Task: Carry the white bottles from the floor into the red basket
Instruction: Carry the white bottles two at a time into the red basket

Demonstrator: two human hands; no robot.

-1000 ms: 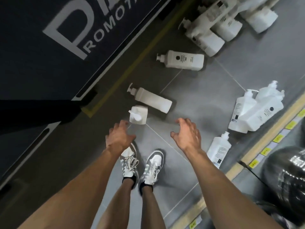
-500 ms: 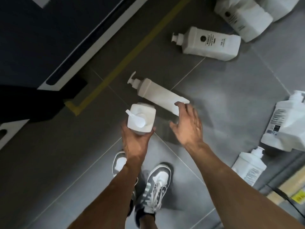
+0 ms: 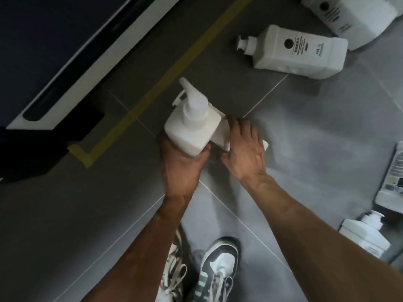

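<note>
under me the floor (image 3: 316,138) is large grey tiles with thin pale joints, softly lit and brighter toward its right edge. a strip of yellow tape (image 3: 174,68) runs diagonally from the top edge down to the left and ends in a short hooked corner. beyond it, upper left, lies a dark navy surface (image 3: 43,35) with a white border (image 3: 81,90). a black block (image 3: 28,153) sits at the left edge.

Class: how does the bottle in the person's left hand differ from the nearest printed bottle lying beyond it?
The held bottle is upright in the left hand; the printed bottle lies sideways on tiles, untouched. The held bottle shows no print; the printed bottle bears a dark logo. Both are white pump bottles.
</note>
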